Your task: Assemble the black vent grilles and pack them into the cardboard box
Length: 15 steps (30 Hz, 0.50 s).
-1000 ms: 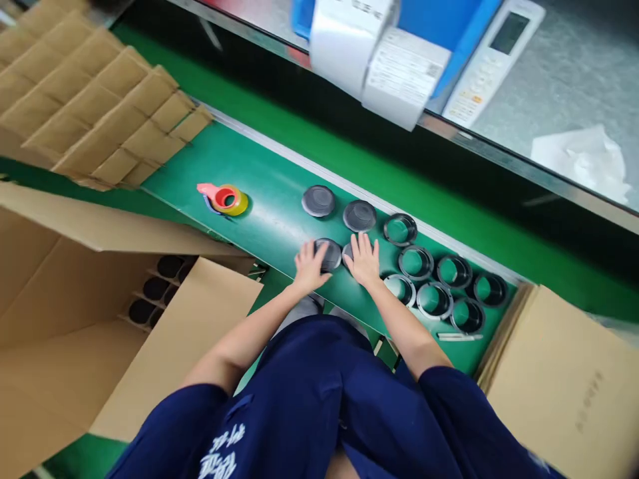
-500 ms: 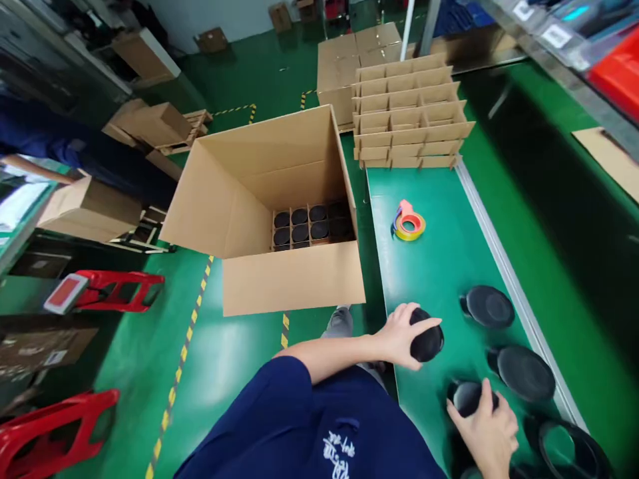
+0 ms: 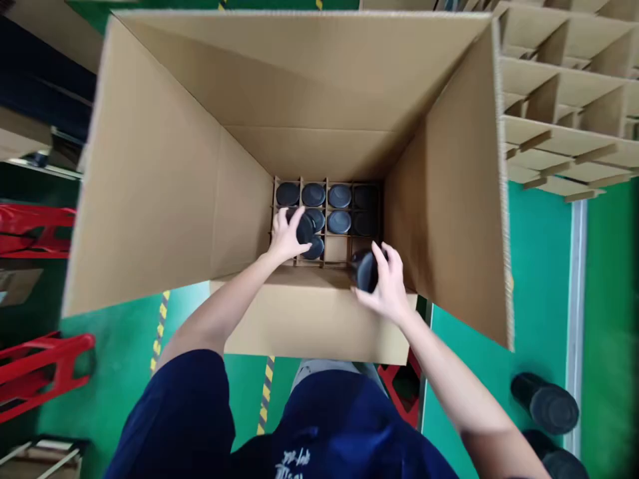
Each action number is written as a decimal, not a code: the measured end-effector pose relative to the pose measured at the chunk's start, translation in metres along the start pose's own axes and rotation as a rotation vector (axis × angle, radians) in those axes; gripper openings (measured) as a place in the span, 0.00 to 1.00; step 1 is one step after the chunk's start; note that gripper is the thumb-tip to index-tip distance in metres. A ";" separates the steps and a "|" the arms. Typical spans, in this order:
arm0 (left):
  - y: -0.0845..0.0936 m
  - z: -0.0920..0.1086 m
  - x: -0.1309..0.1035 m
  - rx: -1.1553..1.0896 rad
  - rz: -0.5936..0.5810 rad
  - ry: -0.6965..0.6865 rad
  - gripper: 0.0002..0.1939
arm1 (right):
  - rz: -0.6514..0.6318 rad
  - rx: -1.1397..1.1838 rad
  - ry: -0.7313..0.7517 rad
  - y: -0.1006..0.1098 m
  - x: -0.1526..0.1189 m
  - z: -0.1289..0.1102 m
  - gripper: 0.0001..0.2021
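Note:
Inside a tall open cardboard box (image 3: 319, 73), both of my hands hold dark pieces above a divider grid. My left hand (image 3: 285, 241) is closed around a black cylindrical container (image 3: 304, 229), over the grid's left side. At the front right, my right hand (image 3: 391, 286) grips another black cylindrical container (image 3: 366, 271) by its sides, tilted. Round black tops (image 3: 339, 195) fill several cells of the cardboard divider (image 3: 325, 255). One front cell (image 3: 337, 249), between my hands, shows bare cardboard. My left hand hides part of the grid's left column.
More cardboard dividers (image 3: 564, 100) stand at the upper right on the green table (image 3: 539, 279). Black cylindrical containers (image 3: 546, 402) lie at the table's lower right. Red frames (image 3: 44, 372) and boxes stand at the left. The box flaps rise around my arms.
Both hands have moved from the table into the box, each carrying a black container. The view has shifted so the box is now close and central.

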<state>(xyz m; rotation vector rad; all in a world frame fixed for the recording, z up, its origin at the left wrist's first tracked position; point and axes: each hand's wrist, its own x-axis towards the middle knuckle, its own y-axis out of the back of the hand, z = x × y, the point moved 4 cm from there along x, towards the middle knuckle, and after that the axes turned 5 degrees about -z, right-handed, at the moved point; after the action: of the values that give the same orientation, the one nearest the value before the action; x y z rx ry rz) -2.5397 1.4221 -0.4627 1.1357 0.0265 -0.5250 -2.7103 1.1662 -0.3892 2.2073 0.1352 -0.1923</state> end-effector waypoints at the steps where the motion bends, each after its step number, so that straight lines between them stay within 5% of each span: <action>1: -0.020 -0.005 0.018 0.040 -0.118 -0.061 0.59 | -0.066 -0.047 -0.075 -0.022 0.043 0.013 0.56; 4: -0.096 -0.004 0.051 0.120 -0.436 -0.276 0.59 | -0.321 -0.192 -0.385 -0.097 0.124 0.071 0.56; 8: -0.188 0.004 0.063 0.162 -0.639 -0.441 0.58 | -0.527 -0.257 -0.612 -0.173 0.138 0.136 0.56; 11: -0.231 -0.001 0.068 0.125 -0.639 -0.421 0.57 | -0.541 -0.257 -0.639 -0.206 0.127 0.162 0.57; 15: -0.259 -0.017 0.074 0.052 -0.606 -0.411 0.56 | -0.520 -0.266 -0.602 -0.230 0.125 0.185 0.56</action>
<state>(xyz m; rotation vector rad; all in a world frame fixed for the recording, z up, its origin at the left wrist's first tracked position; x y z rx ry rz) -2.5776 1.3267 -0.7125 1.0436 0.0001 -1.2983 -2.6419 1.1595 -0.7021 1.7272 0.3717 -1.0475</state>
